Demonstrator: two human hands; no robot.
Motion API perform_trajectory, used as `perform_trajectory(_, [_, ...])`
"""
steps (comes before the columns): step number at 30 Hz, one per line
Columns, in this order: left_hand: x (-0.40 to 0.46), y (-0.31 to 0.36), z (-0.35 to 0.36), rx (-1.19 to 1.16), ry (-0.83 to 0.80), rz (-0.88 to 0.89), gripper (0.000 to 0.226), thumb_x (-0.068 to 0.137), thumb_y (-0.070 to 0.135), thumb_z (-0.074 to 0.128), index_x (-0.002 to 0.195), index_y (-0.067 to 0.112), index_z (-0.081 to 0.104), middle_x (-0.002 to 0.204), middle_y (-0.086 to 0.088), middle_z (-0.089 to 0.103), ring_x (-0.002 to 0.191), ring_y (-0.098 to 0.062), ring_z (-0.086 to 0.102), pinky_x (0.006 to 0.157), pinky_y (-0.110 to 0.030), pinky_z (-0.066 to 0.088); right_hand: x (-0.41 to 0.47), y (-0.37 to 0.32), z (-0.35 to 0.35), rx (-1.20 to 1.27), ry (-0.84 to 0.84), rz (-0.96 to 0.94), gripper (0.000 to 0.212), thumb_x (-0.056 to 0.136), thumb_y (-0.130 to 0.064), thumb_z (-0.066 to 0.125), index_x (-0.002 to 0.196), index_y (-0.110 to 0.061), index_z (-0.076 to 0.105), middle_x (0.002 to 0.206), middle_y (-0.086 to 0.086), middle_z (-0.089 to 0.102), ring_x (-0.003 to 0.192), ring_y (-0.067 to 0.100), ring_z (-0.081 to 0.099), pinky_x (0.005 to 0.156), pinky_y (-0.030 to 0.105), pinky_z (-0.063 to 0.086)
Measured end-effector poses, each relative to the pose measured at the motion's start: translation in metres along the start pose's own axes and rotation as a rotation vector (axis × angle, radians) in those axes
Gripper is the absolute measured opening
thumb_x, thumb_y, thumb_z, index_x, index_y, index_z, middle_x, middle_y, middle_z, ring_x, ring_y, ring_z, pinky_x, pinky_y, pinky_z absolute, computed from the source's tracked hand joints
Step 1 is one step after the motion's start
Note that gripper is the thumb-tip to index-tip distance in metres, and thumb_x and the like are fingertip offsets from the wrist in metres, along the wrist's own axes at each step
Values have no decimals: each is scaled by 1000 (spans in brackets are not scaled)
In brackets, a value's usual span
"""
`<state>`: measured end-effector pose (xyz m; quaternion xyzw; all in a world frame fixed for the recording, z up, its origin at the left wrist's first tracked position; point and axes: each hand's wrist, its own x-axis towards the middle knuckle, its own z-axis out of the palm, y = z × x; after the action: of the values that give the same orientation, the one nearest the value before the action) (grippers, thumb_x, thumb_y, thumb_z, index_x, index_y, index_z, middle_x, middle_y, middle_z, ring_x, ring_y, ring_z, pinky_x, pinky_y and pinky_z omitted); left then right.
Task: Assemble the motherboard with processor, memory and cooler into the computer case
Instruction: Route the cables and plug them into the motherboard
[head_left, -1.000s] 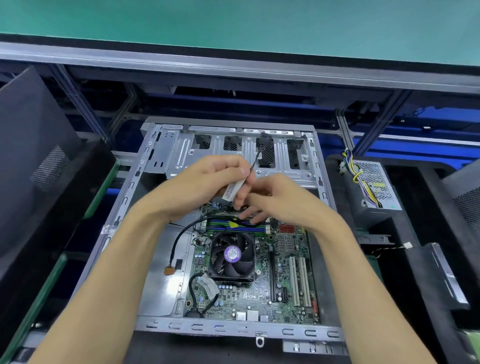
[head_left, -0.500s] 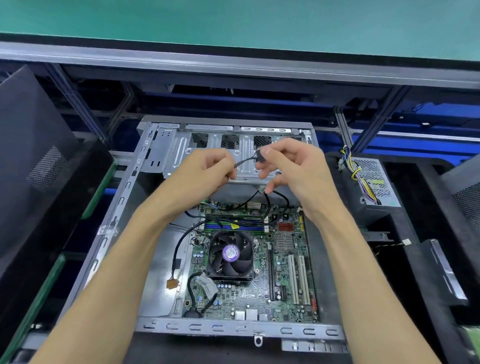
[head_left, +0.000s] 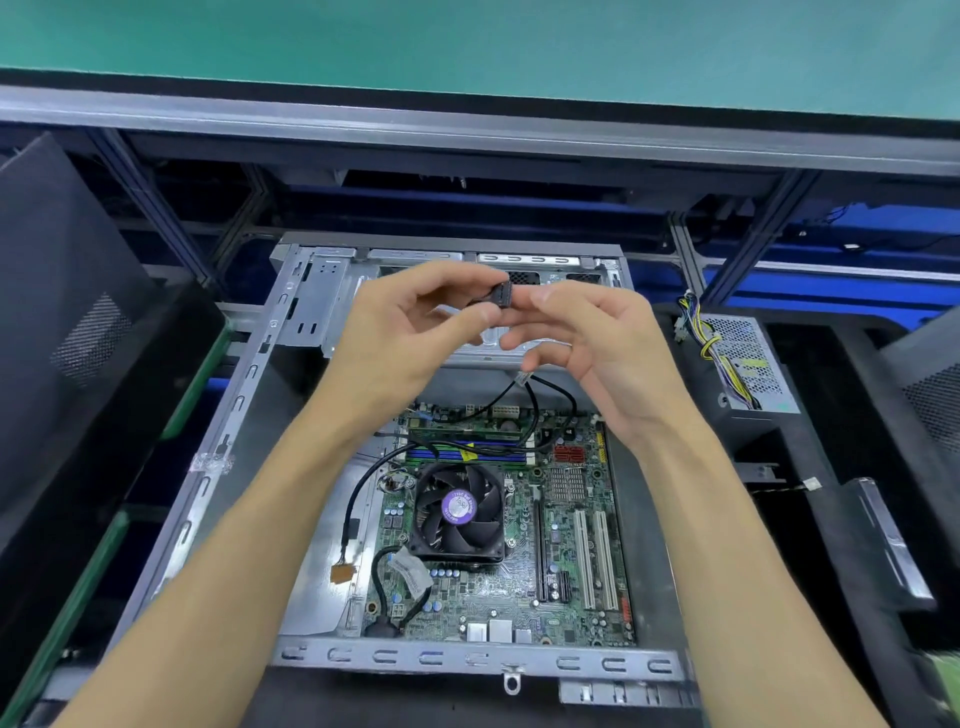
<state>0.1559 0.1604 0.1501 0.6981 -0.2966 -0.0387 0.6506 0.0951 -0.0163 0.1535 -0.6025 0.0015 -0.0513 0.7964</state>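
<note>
While raised above the open computer case (head_left: 244, 395), left hand (head_left: 410, 332) pinching a small black connector (head_left: 503, 295) between thumb and forefinger; right hand (head_left: 597, 348) just beside it, fingers loosely spread, fingertips at the connector's far end, grip there not clear. Black cable (head_left: 540, 410) trailing down to the motherboard (head_left: 566, 551) seated flat in the case, cooler fan (head_left: 460, 512) mounted at its middle, memory sticks (head_left: 467, 452) slotted behind the fan. Power supply (head_left: 748, 364) lying apart at right.
</note>
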Motion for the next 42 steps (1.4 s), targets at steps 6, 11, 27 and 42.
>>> perform_trajectory(6, [1, 3, -2, -244, -39, -32, 26, 88, 5, 68, 110, 18, 73, 103, 3, 74, 98, -18, 67, 85, -28, 54, -2, -1, 1, 47, -64, -55, 22, 93, -11, 60, 95, -11, 82, 93, 13, 78, 78, 18, 70, 60, 25, 53])
perform_trajectory(11, [2, 2, -2, -310, -78, -40, 27, 87, 11, 67, 109, 22, 76, 101, 2, 75, 99, -18, 70, 87, -30, 55, -2, -1, 0, 53, -87, -73, 22, 94, -11, 60, 98, -11, 82, 94, 10, 78, 79, 17, 70, 61, 25, 54])
perform_trajectory(27, [1, 2, 0, -188, -42, -229, 25, 96, 27, 58, 87, 6, 68, 64, 4, 52, 56, -12, 40, 53, -21, 33, 0, 6, 2, -55, -112, -105, 21, 90, -5, 67, 106, -14, 77, 77, 4, 67, 67, 17, 58, 52, 25, 51])
perform_trajectory(42, [-7, 3, 15, 252, 118, 125, 23, 85, 23, 79, 107, 22, 74, 85, -2, 65, 72, -27, 56, 59, -30, 42, 6, 6, -8, 192, 26, 161, 8, 86, -8, 70, 93, -6, 74, 75, 6, 71, 62, 11, 63, 57, 19, 51])
